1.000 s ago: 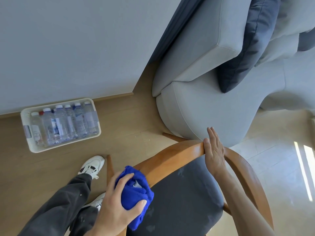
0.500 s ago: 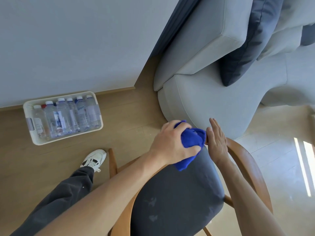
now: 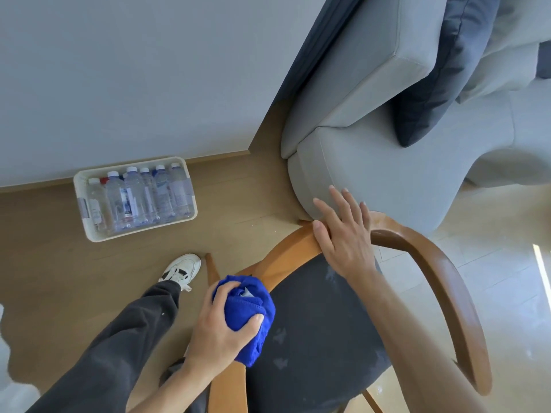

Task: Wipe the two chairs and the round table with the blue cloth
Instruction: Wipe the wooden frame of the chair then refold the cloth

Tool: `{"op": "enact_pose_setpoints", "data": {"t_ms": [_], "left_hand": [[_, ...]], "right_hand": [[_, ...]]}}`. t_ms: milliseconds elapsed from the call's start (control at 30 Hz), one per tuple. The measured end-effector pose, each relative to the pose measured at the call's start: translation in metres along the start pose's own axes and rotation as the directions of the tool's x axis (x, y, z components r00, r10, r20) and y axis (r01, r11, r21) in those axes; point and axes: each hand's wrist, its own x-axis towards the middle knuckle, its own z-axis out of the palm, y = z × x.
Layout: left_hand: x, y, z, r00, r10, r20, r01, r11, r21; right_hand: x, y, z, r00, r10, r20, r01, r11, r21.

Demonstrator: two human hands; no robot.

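Wood floor [image 3: 44,263], pale wall, grey sofa [image 3: 387,180] just behind chair. White tray of water bottles [image 3: 134,199] against wall, well apart from work.

Left hand [image 3: 222,329] curled round bunched blue cloth [image 3: 250,311], pressing it on left stretch of curved wooden rail [image 3: 286,254]. Right hand [image 3: 343,234] spread flat, fingers straight, resting on top of rail as a brace.

Step judged: wiping first chair's rail (round table not in view).

To do well: keep cloth wrapped over rail edge, follow curve in one pass toward bracing hand, then shift that hand aside.

Chair: orange-brown bent-wood armrest looping round dark grey padded seat [image 3: 322,332]. Seat bears pale smudges, likely needs wiping too.
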Motion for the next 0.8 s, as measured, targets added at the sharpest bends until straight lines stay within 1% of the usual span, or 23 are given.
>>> {"op": "enact_pose_setpoints", "data": {"t_ms": [67,133,233,333,400,500,600,667,733,800], "left_hand": [[-0.018,-0.008,0.000,0.999,-0.018,-0.035,0.017,1.000,-0.011],[-0.037,-0.018,0.001,0.996,-0.002,-0.084,0.002,1.000,-0.002],[-0.070,-0.034,0.010,0.981,0.013,-0.195,-0.014,1.000,0.001],[-0.095,-0.048,0.021,0.958,-0.036,-0.283,0.042,0.999,0.017],[-0.096,-0.049,0.023,0.956,-0.060,-0.288,0.066,0.998,0.009],[-0.059,-0.031,0.021,0.964,0.023,-0.264,-0.007,0.998,0.061],[0.010,0.008,0.020,0.987,0.101,-0.122,-0.092,0.993,0.076],[0.039,0.027,0.021,0.985,0.161,-0.067,-0.156,0.985,0.075],[0.036,0.022,0.022,0.981,0.177,-0.084,-0.175,0.984,0.034],[0.009,0.000,0.019,0.982,0.135,-0.134,-0.138,0.990,-0.013]], "right_hand": [[0.001,0.000,0.001,1.000,-0.012,-0.012,0.012,1.000,0.000],[-0.001,0.000,0.002,0.999,-0.024,-0.025,0.024,1.000,-0.009],[-0.003,0.000,0.003,0.998,-0.043,-0.044,0.043,0.999,-0.022],[-0.003,0.000,0.005,0.998,-0.049,-0.050,0.047,0.998,-0.028],[-0.003,0.001,0.007,0.997,-0.050,-0.050,0.048,0.998,-0.032],[-0.002,0.002,0.010,0.995,-0.048,-0.091,0.046,0.999,-0.023],[-0.003,0.000,0.012,0.989,-0.039,-0.143,0.039,0.999,-0.004],[-0.002,-0.002,0.013,0.986,-0.033,-0.162,0.033,0.999,-0.001],[-0.002,-0.002,0.012,0.989,-0.027,-0.148,0.027,1.000,0.002],[-0.002,-0.003,0.011,0.990,-0.024,-0.140,0.024,1.000,-0.005]]}}
